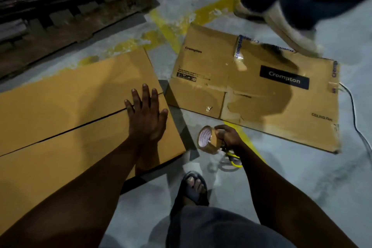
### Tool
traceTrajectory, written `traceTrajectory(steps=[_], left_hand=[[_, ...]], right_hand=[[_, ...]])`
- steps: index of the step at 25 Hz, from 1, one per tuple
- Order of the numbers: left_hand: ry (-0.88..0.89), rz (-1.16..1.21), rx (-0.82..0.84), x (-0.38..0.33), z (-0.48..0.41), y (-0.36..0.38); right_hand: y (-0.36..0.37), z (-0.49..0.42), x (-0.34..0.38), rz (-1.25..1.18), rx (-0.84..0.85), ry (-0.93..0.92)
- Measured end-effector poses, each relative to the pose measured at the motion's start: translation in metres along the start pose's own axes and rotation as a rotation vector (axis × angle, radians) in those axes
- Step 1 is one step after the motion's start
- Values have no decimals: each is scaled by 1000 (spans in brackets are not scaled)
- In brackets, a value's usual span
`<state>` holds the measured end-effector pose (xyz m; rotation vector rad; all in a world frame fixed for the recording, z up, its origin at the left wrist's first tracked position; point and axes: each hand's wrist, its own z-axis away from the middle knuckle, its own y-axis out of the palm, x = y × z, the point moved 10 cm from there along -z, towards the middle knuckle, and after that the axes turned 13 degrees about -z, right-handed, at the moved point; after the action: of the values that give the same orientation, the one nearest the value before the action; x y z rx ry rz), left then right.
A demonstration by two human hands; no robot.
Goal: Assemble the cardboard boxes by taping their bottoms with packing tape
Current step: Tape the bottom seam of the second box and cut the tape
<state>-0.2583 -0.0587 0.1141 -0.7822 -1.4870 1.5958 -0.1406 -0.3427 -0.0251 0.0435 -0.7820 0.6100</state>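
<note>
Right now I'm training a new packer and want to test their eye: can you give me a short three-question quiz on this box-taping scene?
1. True or false: the left hand rests flat, fingers spread, on the plain brown cardboard box.
2. What does the right hand grip? A) a brown packing tape roll B) a marker pen C) nothing
3. Fill in: the black label on the flattened brown printed carton reads ____.

Key: 1 true; 2 A; 3 Crompton.
</note>
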Motion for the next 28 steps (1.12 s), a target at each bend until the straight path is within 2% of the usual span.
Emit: traceTrajectory(steps=[5,11,14,16,20,24,26,28], left_hand=[[156,-88,115,26,16,-4],[151,-94,284,89,65,-42],[114,-30,339,124,94,-79],[72,103,339,150,112,-109],[38,342,215,194,140,-169],[-37,430,157,235,170,-186],[-61,480,159,245,178,-181],[-84,564,152,251,181,-178]], right_hand=[[7,27,85,1,-63,-92],[55,79,222,136,-227,-363],[106,160,287,192,-287,-481],[141,207,315,293,-318,-578],[168,251,318,222,-427,-593],[187,261,298,151,-397,-518],[200,270,303,139,-410,-521],[229,278,311,99,-347,-539]])
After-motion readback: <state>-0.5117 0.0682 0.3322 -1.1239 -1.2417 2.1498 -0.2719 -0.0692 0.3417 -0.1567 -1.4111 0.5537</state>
